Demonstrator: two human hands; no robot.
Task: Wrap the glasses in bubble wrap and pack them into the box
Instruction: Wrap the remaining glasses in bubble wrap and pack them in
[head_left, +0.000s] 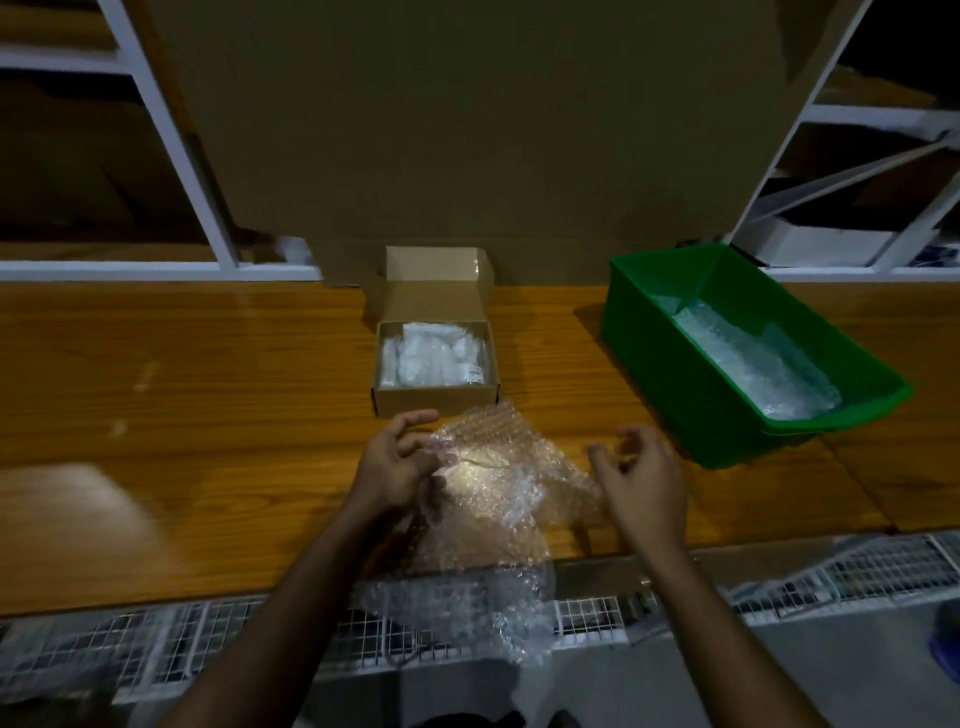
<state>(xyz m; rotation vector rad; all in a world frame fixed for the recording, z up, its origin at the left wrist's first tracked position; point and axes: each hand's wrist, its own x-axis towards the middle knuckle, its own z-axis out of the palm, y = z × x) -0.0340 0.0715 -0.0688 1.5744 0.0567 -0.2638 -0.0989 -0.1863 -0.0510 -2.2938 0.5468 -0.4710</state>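
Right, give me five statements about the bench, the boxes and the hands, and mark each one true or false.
1. The small brown cardboard box stands open with white wrapped packets inside. True.
2. The green plastic bin stands to the left of the cardboard box. False: it stands to the right of it.
3. The left hand grips the edge of the clear bubble wrap sheet. True.
4. The right hand is inside the green bin. False: it hovers at the sheet's right edge, fingers loosely curled, holding nothing.
5. The bubble wrap sheet lies wholly on the wooden bench. False: its near end hangs over the front edge.
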